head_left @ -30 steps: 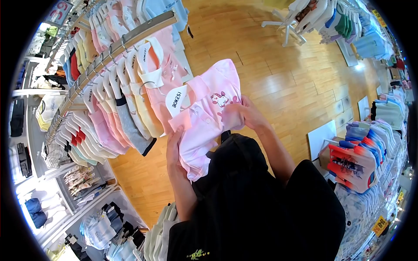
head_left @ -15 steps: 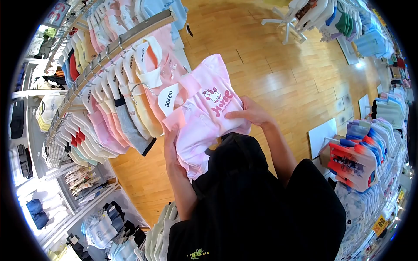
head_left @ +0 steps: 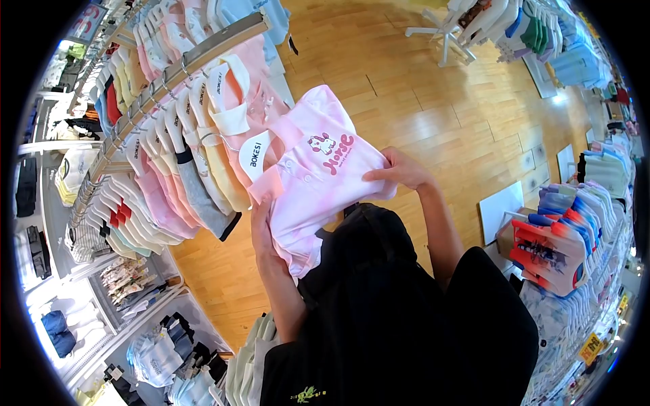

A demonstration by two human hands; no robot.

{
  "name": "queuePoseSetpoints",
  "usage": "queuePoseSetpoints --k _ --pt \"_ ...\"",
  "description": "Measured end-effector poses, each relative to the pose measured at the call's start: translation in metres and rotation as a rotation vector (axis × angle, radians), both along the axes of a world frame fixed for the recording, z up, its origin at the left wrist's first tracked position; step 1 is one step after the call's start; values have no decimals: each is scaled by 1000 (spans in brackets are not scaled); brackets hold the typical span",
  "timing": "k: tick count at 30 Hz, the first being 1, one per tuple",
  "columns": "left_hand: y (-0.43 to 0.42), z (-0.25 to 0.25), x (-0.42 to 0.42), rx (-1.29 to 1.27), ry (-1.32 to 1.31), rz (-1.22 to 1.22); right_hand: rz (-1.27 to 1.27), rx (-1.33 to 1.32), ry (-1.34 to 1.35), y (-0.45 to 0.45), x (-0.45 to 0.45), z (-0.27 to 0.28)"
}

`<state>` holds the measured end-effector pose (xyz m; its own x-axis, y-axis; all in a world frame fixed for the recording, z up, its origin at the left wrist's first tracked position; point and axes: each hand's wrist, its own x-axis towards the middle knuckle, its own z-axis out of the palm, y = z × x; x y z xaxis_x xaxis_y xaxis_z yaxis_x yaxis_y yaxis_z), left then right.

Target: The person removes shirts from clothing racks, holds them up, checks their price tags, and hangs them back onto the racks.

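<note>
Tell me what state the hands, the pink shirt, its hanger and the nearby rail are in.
Left hand: closed on the shirt beside its collar.
Right hand: pinching the shirt's lower edge, thumb on top.
Pink shirt: held out, "Horse" print facing up.
White hanger: in the shirt's collar, off the rail.
Rail: loaded with hung garments.

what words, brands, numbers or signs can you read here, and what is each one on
"BOKESI": white hanger in the pink shirt
"BOKESI": hangers on the rack
"Horse": front of the pink shirt; smaller line under it unreadable
Too small or blurred: yellow sign, upper-left sign, print on the black garment
</note>
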<state>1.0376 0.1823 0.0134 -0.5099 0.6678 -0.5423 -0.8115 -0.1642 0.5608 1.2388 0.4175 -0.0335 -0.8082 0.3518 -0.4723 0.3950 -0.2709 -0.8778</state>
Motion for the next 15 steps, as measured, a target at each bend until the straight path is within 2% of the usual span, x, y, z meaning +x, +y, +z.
queuePoseSetpoints --k 3,8,15 --pt "2 5 3 -11 25 16 57 54 -57 9 11 -5" --pt "3 8 4 -93 121 7 159 -23 -14 26 31 -22" --pt "5 8 9 -107 215 -8 105 -127 44 29 45 -33"
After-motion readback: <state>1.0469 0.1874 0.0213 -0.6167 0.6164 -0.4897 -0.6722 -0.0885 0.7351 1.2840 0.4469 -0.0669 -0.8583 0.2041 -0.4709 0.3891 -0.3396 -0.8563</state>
